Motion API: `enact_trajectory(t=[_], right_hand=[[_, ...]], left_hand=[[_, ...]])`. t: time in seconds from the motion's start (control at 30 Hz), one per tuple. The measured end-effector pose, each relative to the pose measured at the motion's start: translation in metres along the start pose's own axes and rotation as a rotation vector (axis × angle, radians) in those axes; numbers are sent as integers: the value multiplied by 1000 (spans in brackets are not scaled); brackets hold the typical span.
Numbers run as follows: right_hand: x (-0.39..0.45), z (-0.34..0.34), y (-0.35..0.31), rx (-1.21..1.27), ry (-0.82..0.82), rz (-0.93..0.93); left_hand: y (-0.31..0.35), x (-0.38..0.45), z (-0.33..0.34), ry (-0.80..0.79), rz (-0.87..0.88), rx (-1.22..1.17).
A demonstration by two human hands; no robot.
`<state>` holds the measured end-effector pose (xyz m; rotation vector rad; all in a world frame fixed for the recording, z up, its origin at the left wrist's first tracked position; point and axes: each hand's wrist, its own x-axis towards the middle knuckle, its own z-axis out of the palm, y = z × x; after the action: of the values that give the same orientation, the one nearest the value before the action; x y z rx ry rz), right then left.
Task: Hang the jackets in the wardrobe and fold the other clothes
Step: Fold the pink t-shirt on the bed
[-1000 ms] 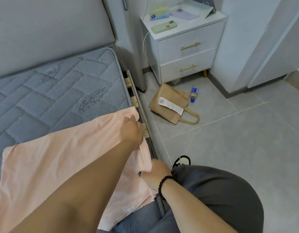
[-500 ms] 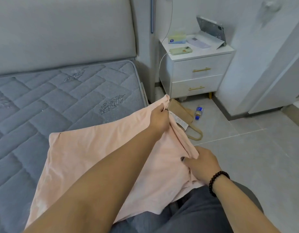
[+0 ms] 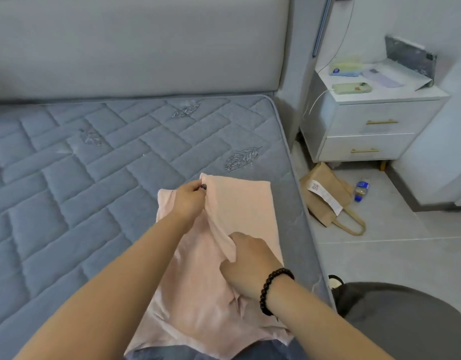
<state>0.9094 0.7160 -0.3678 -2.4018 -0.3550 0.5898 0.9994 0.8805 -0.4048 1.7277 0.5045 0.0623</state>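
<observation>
A pale pink garment [image 3: 245,203] lies on the right side of the grey quilted mattress [image 3: 94,178], one side folded over toward the left. My left hand [image 3: 189,200] pinches the far end of the folded edge. My right hand [image 3: 246,261], with a black bead bracelet on its wrist, grips the same edge nearer to me. The garment's near end hangs over the mattress edge toward my lap. No jacket or wardrobe is in view.
A white two-drawer nightstand [image 3: 369,126] stands right of the bed, with phones and papers on top. A brown paper bag [image 3: 325,198] and a small bottle [image 3: 361,190] lie on the tiled floor. A grey padded headboard [image 3: 136,48] runs along the back.
Both hands carried the pink garment's right edge up and over to the left, folding it onto itself. The garment now lies narrower on the mattress. The camera view shifted left.
</observation>
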Motion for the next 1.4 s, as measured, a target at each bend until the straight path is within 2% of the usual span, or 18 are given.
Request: enact_trajectory(t=[0.13,0.33,0.47,0.53,0.6,0.67,0.73,0.83,0.9,1.0,1.13,1.3,1.4], right_hand=[[21,47,-41,-21,-120,-44],[37,113,-74,-40,-290,-95],[32,142,-72,33,-512,-245],[26,155,-64,68,-544,-255],[18,158,-48,189,-480,-262],[10,150,-29,183,-347,-319],[6,134,-5,227,-175,-266],[8,104,33,267,128,-65],[8,89,53,221,262,129],[2,80,67,205,272,321],[-12,83,71,242,227,410],[-21,80,85,299,21,459],[-25,78,88,400,-64,524]], left_hand=[[-34,14,-60,119,-88,84],[-73,24,-109,190,-192,78],[-90,29,-121,175,-213,93],[-94,26,-121,149,-202,150],[-101,17,-118,148,-167,253],[-108,1,-115,189,-133,324],[-115,-21,-113,251,-107,381],[-128,-59,-109,317,-56,474],[-136,-83,-108,334,-31,543],[-146,-109,-112,343,-39,559],[-153,-135,-119,315,-84,589],[-155,-161,-120,293,-257,682],[-151,-174,-120,231,-301,699]])
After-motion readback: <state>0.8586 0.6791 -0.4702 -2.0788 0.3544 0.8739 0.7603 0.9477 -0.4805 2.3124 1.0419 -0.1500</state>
